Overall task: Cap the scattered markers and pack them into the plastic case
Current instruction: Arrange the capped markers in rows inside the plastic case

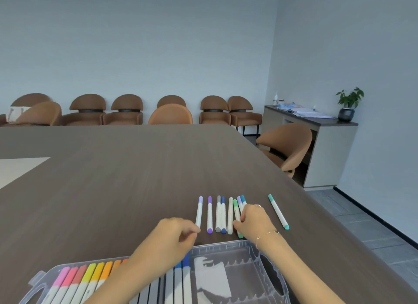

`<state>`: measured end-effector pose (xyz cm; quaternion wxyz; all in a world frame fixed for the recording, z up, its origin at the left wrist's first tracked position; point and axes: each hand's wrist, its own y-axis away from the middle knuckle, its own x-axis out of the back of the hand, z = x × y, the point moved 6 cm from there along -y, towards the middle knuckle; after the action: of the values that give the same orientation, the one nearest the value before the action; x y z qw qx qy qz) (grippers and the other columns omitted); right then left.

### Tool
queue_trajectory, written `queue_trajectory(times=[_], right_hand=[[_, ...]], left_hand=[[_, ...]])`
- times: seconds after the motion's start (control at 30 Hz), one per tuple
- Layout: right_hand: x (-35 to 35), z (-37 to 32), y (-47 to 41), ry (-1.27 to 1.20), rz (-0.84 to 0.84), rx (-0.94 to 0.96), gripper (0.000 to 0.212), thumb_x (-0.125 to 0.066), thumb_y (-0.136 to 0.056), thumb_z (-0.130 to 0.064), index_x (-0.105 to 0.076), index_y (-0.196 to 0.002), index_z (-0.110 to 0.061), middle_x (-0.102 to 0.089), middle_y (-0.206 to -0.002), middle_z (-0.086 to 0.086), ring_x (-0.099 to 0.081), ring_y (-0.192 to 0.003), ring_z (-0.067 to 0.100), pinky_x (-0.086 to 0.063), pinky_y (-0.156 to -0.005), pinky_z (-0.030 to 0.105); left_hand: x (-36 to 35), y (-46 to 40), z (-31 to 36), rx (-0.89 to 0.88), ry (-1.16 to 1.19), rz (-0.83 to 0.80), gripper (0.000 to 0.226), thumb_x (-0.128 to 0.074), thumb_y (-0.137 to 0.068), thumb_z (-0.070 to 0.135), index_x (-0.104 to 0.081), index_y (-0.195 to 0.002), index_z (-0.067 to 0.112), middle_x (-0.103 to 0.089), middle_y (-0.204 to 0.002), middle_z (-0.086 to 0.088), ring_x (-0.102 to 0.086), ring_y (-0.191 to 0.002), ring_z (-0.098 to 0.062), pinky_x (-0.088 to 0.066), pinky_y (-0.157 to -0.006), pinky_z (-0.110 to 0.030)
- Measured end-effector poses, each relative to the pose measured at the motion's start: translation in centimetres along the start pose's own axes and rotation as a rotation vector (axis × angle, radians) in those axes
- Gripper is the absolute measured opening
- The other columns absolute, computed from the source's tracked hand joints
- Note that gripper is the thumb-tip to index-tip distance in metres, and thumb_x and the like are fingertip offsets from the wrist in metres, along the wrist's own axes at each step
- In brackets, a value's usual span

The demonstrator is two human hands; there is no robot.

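Several capped white-bodied markers lie side by side on the dark table: a lilac one [199,211], a purple one [209,214], grey and blue ones [220,214], a cream one [230,215] and a green one [236,213]. My left hand [174,238] pinches the near end of the lilac marker. My right hand [254,222] grips the cluster of green, lilac and teal markers at the row's right end. A teal marker [278,211] lies apart on the right. The clear plastic case [228,247] sits near me, with pink-to-orange and blue markers [90,276] slotted in and its right side empty.
The table's right edge [316,204] runs diagonally close to the lone teal marker. A brown chair [287,145] stands beyond that edge, a row of chairs lines the far wall, and a cabinet with a potted plant [348,104] stands at the right.
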<state>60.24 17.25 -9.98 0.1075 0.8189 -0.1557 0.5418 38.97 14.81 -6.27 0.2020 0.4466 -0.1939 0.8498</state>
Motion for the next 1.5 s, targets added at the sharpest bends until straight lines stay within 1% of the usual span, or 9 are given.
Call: queue_trajectory(times=[0.23,0.4,0.6,0.7,0.83,1.07,1.2,1.33,1.5], right_hand=[[0.1,-0.2,0.2,0.122,0.05,-0.017,0.022,-0.051,-0.091,-0.038,-0.059,-0.099,-0.018,-0.051,-0.076,-0.002,-0.053,-0.067,0.009,-0.044,-0.063,0.016],[1.4,-0.8,1.6,-0.2,-0.086,0.047,0.022,-0.056,-0.089,-0.034,-0.052,-0.071,-0.023,-0.044,-0.058,-0.004,-0.046,-0.051,0.008,-0.04,-0.055,0.012],[2.6,-3.4,8.8,-0.496,-0.304,0.217,0.006,-0.057,-0.089,-0.026,-0.057,-0.089,-0.02,-0.062,-0.072,0.002,-0.055,-0.059,0.006,-0.052,-0.064,0.019],[0.7,-5.0,12.6,-0.596,-0.464,0.215,0.023,-0.061,-0.087,-0.039,-0.056,-0.105,-0.025,-0.064,-0.074,-0.006,-0.057,-0.062,0.002,-0.049,-0.063,0.015],[-1.0,-6.3,14.3,-0.548,-0.409,0.27,0.028,-0.054,-0.09,-0.044,-0.054,-0.076,-0.02,-0.045,-0.056,-0.009,-0.041,-0.049,0.001,-0.039,-0.057,0.013],[-1.8,-6.4,15.5,-0.4,-0.431,0.265,0.034,-0.056,-0.091,-0.037,-0.047,-0.063,-0.021,-0.041,-0.054,-0.009,-0.039,-0.044,0.0,-0.032,-0.053,0.009],[-2.0,-6.7,15.6,-0.256,-0.341,0.254,0.033,-0.06,-0.087,-0.039,-0.047,-0.061,-0.023,-0.046,-0.059,-0.008,-0.043,-0.054,0.003,-0.041,-0.062,0.016],[-1.6,-6.8,15.6,-0.136,-0.267,0.266,0.03,-0.057,-0.085,-0.052,-0.045,-0.069,-0.03,-0.05,-0.068,-0.01,-0.049,-0.068,0.004,-0.039,-0.06,0.017],[-1.7,-6.1,15.5,-0.12,-0.156,0.3,0.036,-0.054,-0.083,-0.06,-0.047,-0.104,-0.032,-0.039,-0.072,-0.016,-0.041,-0.063,-0.001,-0.036,-0.06,0.014]], left_hand=[[-2.9,-8.3,1.6,0.118,0.062,0.032,0.026,-0.052,-0.095,0.027,-0.066,-0.115,0.019,-0.067,-0.108,0.001,-0.062,-0.083,-0.008,-0.04,-0.064,-0.004],[-5.0,-11.5,2.2,0.251,0.363,0.09,0.044,-0.061,-0.089,0.034,-0.053,-0.129,0.017,-0.06,-0.115,-0.002,-0.064,-0.083,-0.012,-0.05,-0.063,-0.012],[-1.3,-7.5,1.6,0.27,0.576,0.155,0.022,-0.069,-0.084,0.019,-0.062,-0.103,0.013,-0.072,-0.08,-0.006,-0.068,-0.059,-0.006,-0.051,-0.058,-0.014],[-0.5,-2.9,0.9,0.29,0.731,0.214,0.017,-0.069,-0.085,0.016,-0.062,-0.093,0.002,-0.074,-0.072,-0.009,-0.069,-0.057,-0.012,-0.054,-0.057,-0.016],[-2.0,0.9,-0.1,0.382,0.872,0.215,0.023,-0.067,-0.086,0.024,-0.065,-0.087,0.001,-0.075,-0.076,-0.007,-0.073,-0.07,-0.018,-0.058,-0.072,-0.025],[-2.1,2.0,-0.8,0.144,0.293,0.088,0.019,-0.061,-0.087,0.043,-0.072,-0.096,0.031,-0.068,-0.091,0.016,-0.06,-0.086,0.001,-0.041,-0.069,-0.005],[-1.9,2.2,-1.5,0.08,0.239,0.116,0.031,-0.064,-0.084,0.041,-0.066,-0.114,0.034,-0.062,-0.095,0.017,-0.055,-0.096,-0.003,-0.042,-0.084,-0.014],[-2.0,1.8,-1.7,0.052,0.204,0.143,0.037,-0.067,-0.08,0.043,-0.064,-0.116,0.034,-0.066,-0.09,0.023,-0.05,-0.099,-0.001,-0.038,-0.082,-0.013],[-2.6,1.7,-1.9,-0.011,0.195,0.095,0.033,-0.067,-0.081,0.041,-0.068,-0.112,0.032,-0.066,-0.103,0.024,-0.057,-0.1,0.007,-0.043,-0.087,-0.008]])
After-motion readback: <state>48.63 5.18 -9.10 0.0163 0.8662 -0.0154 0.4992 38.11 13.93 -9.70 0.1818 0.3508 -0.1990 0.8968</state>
